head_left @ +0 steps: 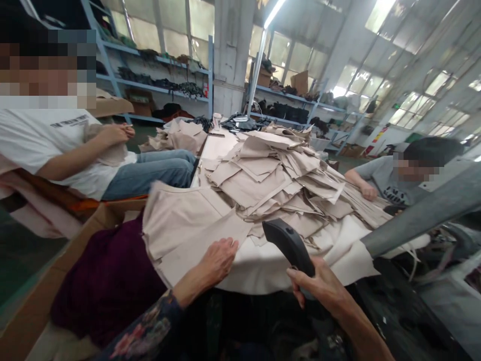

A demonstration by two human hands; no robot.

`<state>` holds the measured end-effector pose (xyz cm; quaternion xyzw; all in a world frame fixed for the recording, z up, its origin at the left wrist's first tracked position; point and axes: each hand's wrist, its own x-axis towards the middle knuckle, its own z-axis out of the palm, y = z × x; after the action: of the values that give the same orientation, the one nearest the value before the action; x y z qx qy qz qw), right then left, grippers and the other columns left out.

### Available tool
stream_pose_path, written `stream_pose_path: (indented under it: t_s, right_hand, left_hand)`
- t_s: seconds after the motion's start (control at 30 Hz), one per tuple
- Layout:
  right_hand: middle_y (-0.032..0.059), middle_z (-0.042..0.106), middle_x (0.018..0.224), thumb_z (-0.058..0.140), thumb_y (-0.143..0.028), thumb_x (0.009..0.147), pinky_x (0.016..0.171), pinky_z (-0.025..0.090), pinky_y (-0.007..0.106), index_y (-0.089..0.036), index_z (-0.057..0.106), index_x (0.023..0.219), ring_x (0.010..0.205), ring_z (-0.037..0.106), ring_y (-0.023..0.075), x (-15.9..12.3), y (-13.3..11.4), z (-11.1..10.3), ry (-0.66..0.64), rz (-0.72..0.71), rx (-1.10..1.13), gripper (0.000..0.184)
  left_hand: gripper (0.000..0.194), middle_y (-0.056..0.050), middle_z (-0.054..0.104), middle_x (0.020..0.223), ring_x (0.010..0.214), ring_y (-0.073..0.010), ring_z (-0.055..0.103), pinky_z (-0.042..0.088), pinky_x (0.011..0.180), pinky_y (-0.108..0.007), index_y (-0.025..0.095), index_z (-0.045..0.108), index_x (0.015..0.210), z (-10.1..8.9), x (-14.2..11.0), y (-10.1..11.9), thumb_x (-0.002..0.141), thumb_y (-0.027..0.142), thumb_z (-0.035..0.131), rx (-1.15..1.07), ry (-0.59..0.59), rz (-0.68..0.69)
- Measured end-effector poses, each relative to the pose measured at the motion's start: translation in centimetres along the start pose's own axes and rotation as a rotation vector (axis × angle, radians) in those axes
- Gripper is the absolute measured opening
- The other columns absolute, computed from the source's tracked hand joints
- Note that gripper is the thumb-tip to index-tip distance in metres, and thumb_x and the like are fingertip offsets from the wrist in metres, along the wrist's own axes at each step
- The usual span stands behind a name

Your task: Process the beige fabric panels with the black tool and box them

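My left hand [219, 258] rests palm-down on the edge of a beige fabric panel [206, 240], its fingers loosely laid on the cloth. In my right hand [313, 281] is a black curved handheld tool [289, 240], gripped by its lower end with the broad head pointing up and left; its exact kind is unclear. Another beige fabric piece [180, 213] lies at the left table edge and overhangs it. Beyond both hands rises a large loose pile of beige fabric pieces [259, 180].
A cardboard box [48, 281] holding dark purple cloth [108, 276] stands left of the table. A slanted grey metal post [421, 205] crosses at right. One seated person [56, 145] holds cloth at left; another person [387, 175] is across the table. Shelves [169, 87] line the wall.
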<state>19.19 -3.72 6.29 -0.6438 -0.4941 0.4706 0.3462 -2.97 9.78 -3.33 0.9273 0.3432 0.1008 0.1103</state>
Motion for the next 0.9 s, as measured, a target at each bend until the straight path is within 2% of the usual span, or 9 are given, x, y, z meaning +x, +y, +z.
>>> stream_pose_path:
  t_s: [0.07, 0.17, 0.23, 0.33, 0.43, 0.57, 0.73, 0.8, 0.9]
  right_hand:
    - [-0.0048, 0.052, 0.048, 0.060, -0.037, 0.078, 0.040, 0.044, 0.021, -0.017, 0.048, 0.069, 0.038, 0.050, 0.0095, 0.5, 0.2, 0.6, -0.021, 0.013, -0.011, 0.026]
    - [-0.0049, 0.053, 0.050, 0.060, -0.035, 0.078, 0.038, 0.043, 0.020, -0.017, 0.048, 0.071, 0.038, 0.050, 0.0090, 1.8, 0.4, 2.0, -0.062, 0.039, -0.025, 0.023]
    - [-0.0051, 0.053, 0.051, 0.059, -0.033, 0.078, 0.037, 0.043, 0.019, -0.017, 0.048, 0.073, 0.038, 0.050, 0.0088, 3.1, 0.6, 3.1, -0.102, 0.061, -0.025, 0.020]
    - [-0.0054, 0.052, 0.050, 0.059, -0.032, 0.077, 0.036, 0.043, 0.019, -0.016, 0.048, 0.074, 0.039, 0.049, 0.0087, 5.1, 1.1, 4.6, -0.158, 0.101, -0.014, 0.019]
    - [-0.0053, 0.051, 0.049, 0.061, -0.033, 0.075, 0.037, 0.043, 0.018, -0.016, 0.050, 0.074, 0.039, 0.048, 0.0083, 6.9, 1.3, 5.4, -0.202, 0.157, -0.002, 0.021]
    - [-0.0041, 0.051, 0.047, 0.063, -0.034, 0.074, 0.036, 0.043, 0.018, -0.016, 0.051, 0.067, 0.038, 0.048, 0.0080, 8.8, 0.4, 5.3, -0.118, 0.178, -0.068, 0.024]
    - [-0.0032, 0.054, 0.052, 0.062, -0.038, 0.076, 0.038, 0.045, 0.019, -0.017, 0.049, 0.072, 0.041, 0.051, 0.0094, 9.2, -0.8, 4.1, 0.026, 0.097, -0.095, 0.025]
    - [-0.0036, 0.054, 0.052, 0.063, -0.040, 0.076, 0.038, 0.046, 0.021, -0.017, 0.049, 0.074, 0.041, 0.051, 0.0102, 8.5, -0.9, 3.6, 0.039, 0.090, -0.068, 0.027]
    - [-0.0041, 0.052, 0.049, 0.062, -0.042, 0.076, 0.040, 0.045, 0.022, -0.017, 0.048, 0.072, 0.039, 0.050, 0.0100, 7.0, -1.0, 3.1, 0.008, 0.104, -0.044, 0.028]
  left_hand:
    - [0.024, -0.013, 0.059, 0.095, 0.087, -0.0247, 0.057, 0.047, 0.079, -0.038, 0.014, 0.060, 0.098, -0.6, -1.2, 0.2, 0.088, 0.017, 0.039, -0.051, 0.008, -0.006]
    - [0.024, -0.008, 0.058, 0.089, 0.085, -0.0201, 0.056, 0.047, 0.080, -0.034, 0.017, 0.060, 0.086, -1.3, -2.5, -0.5, 0.092, 0.022, 0.037, -0.158, 0.058, -0.017]
    - [0.025, -0.009, 0.059, 0.096, 0.092, -0.0204, 0.056, 0.046, 0.085, -0.034, 0.017, 0.062, 0.092, -0.7, -3.0, -1.0, 0.092, 0.020, 0.037, -0.179, 0.142, -0.013]
    - [0.029, -0.013, 0.057, 0.118, 0.111, -0.0249, 0.050, 0.043, 0.096, -0.041, 0.015, 0.061, 0.111, 1.5, -3.4, -1.6, 0.091, 0.017, 0.039, -0.132, 0.270, 0.005]
    - [0.034, -0.012, 0.054, 0.128, 0.121, -0.0279, 0.043, 0.040, 0.101, -0.045, 0.016, 0.058, 0.120, 3.4, -3.5, -1.9, 0.090, 0.016, 0.041, -0.093, 0.314, 0.024]
    - [0.035, -0.010, 0.057, 0.128, 0.120, -0.0278, 0.046, 0.041, 0.099, -0.046, 0.018, 0.058, 0.122, 3.9, -3.6, -2.0, 0.090, 0.016, 0.042, -0.080, 0.326, 0.024]
    - [0.030, -0.010, 0.061, 0.120, 0.114, -0.0251, 0.051, 0.042, 0.098, -0.040, 0.018, 0.063, 0.111, 2.1, -3.3, -2.4, 0.090, 0.016, 0.041, -0.037, 0.324, 0.050]
    - [0.029, -0.014, 0.061, 0.119, 0.113, -0.0273, 0.052, 0.041, 0.098, -0.042, 0.015, 0.061, 0.111, 1.0, -3.1, -3.2, 0.090, 0.022, 0.043, 0.051, 0.400, -0.043]
    - [0.049, -0.022, 0.059, 0.119, 0.111, -0.0348, 0.052, 0.042, 0.090, -0.047, 0.009, 0.051, 0.124, 0.0, -2.6, -4.8, 0.087, 0.040, 0.051, 0.195, 0.483, -0.308]
